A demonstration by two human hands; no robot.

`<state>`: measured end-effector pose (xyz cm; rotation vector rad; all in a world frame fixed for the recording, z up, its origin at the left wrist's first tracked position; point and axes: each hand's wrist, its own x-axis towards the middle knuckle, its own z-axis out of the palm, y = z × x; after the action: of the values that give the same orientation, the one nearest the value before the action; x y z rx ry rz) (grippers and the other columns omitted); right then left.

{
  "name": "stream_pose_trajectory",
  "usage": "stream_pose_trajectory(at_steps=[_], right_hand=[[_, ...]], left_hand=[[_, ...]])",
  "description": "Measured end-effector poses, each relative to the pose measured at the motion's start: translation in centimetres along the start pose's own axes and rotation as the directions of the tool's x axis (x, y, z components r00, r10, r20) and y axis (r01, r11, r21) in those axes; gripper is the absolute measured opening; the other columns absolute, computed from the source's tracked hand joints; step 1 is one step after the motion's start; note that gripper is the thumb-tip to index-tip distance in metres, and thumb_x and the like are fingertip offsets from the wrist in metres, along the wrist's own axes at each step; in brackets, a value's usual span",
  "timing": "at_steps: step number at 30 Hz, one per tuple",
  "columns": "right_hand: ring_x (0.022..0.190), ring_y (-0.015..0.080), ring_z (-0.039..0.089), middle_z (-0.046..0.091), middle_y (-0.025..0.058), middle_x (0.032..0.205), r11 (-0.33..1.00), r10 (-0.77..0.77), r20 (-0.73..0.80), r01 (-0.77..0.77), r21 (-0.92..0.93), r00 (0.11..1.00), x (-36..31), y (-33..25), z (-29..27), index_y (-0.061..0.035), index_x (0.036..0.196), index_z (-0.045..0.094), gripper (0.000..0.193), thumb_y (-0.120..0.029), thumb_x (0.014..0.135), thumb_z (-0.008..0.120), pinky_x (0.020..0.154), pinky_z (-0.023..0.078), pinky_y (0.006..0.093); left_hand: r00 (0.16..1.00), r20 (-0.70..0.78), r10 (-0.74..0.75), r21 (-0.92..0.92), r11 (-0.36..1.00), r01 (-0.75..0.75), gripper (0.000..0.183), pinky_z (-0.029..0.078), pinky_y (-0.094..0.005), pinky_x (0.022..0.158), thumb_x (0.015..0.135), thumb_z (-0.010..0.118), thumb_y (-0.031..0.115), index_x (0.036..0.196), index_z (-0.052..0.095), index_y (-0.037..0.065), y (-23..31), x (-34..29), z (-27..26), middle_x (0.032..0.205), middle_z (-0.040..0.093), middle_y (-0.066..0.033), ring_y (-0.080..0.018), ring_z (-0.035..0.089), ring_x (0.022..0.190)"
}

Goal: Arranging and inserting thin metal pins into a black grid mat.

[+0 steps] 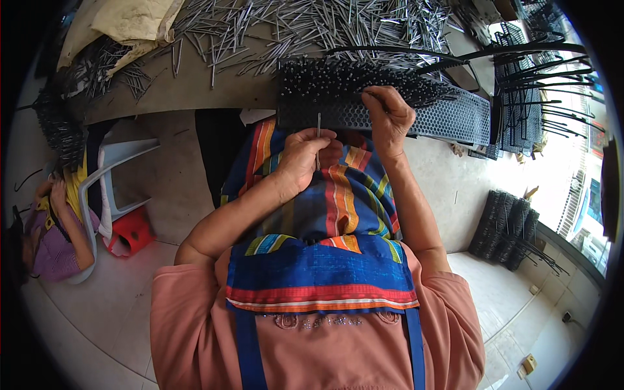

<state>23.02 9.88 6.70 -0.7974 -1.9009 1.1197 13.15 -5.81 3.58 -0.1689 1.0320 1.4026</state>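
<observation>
Just in front of the rack, my left hand [304, 155] is closed around a few thin metal rods [319, 123], which stick up and down past the fingers. A black perforated rack [426, 117] with rows of round holes lies along the table edge. Many dark rods with shiny tips [351, 79] stand packed in its left and far part. Over the rack's near holes, my right hand [392, 120] is pinched, fingertips close to the standing rods. Whatever those fingers hold, if anything, is too small to make out.
Loose metal rods [292, 29] lie heaped across the table behind the rack. Brown paper [133, 26] sits at the far left. Black wire racks with long hooks [546, 84] stand at the right. Black bundles [504, 227] rest on the floor. Another person [62, 234] sits left, by a grey chair [97, 179].
</observation>
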Motion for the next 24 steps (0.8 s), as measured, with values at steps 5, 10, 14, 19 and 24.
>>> stream_pose_trajectory(at_steps=[5, 10, 14, 19, 24], right_hand=[[0.064, 0.0033, 0.052, 0.062, -0.0001, 0.077, 0.999, -0.019, 0.001, 0.019, -0.051, 1.000, 0.0, -0.6, -0.3, 0.0011, 0.087, 0.070, 0.009, 0.007, 0.081, 0.068, 0.056, 0.040, 0.0188], [0.062, 0.0067, 0.057, 0.063, 0.0031, 0.076, 0.998, 0.021, 0.066, -0.017, -0.059, 0.998, 0.0, 0.2, 0.1, 0.0015, 0.086, 0.069, 0.008, 0.005, 0.079, 0.069, 0.055, 0.043, 0.0217], [0.061, 0.0119, 0.062, 0.066, 0.0069, 0.077, 0.925, -0.147, 0.141, 0.186, -0.332, 0.979, -0.5, 0.6, 0.8, -0.0001, 0.087, 0.071, 0.010, 0.002, 0.077, 0.073, 0.056, 0.047, 0.0248], [0.060, 0.0194, 0.064, 0.065, 0.0087, 0.074, 0.960, -0.061, 0.038, 0.069, -0.271, 0.997, -0.7, -0.3, 1.2, -0.0025, 0.087, 0.072, 0.011, -0.003, 0.076, 0.074, 0.056, 0.048, 0.0283], [0.061, 0.0238, 0.065, 0.065, 0.0109, 0.074, 0.874, -0.105, 0.162, 0.169, -0.455, 0.981, 0.4, -0.7, 0.9, -0.0030, 0.086, 0.072, 0.008, -0.007, 0.078, 0.072, 0.055, 0.048, 0.0304]], left_hand=[[1.000, 0.006, 0.015, -0.026, 1.000, -0.015, 0.015, 0.059, -0.0333, 0.065, 0.092, 0.055, 0.004, 0.102, 0.065, 0.001, 0.3, -0.1, -0.4, 0.090, 0.071, -0.0143, -0.0214, 0.071, 0.074], [1.000, -0.011, 0.022, -0.045, 0.999, -0.022, 0.015, 0.059, -0.0327, 0.064, 0.091, 0.055, 0.003, 0.102, 0.065, 0.001, 0.4, -0.2, -0.5, 0.090, 0.071, -0.0137, -0.0210, 0.071, 0.074], [1.000, -0.008, 0.019, -0.039, 0.999, -0.019, 0.015, 0.059, -0.0324, 0.065, 0.091, 0.055, 0.002, 0.102, 0.065, 0.001, 0.4, -0.5, -0.3, 0.089, 0.071, -0.0130, -0.0204, 0.071, 0.074], [0.999, 0.026, 0.027, -0.010, 1.000, -0.026, 0.015, 0.058, -0.0326, 0.065, 0.091, 0.054, 0.002, 0.102, 0.065, 0.001, 0.2, -0.3, -0.1, 0.089, 0.071, -0.0127, -0.0199, 0.070, 0.073], [0.998, 0.049, 0.034, 0.021, 0.999, -0.035, 0.016, 0.058, -0.0325, 0.064, 0.092, 0.052, 0.002, 0.102, 0.065, 0.001, 0.0, 0.1, 0.6, 0.088, 0.071, -0.0125, -0.0193, 0.070, 0.073]])
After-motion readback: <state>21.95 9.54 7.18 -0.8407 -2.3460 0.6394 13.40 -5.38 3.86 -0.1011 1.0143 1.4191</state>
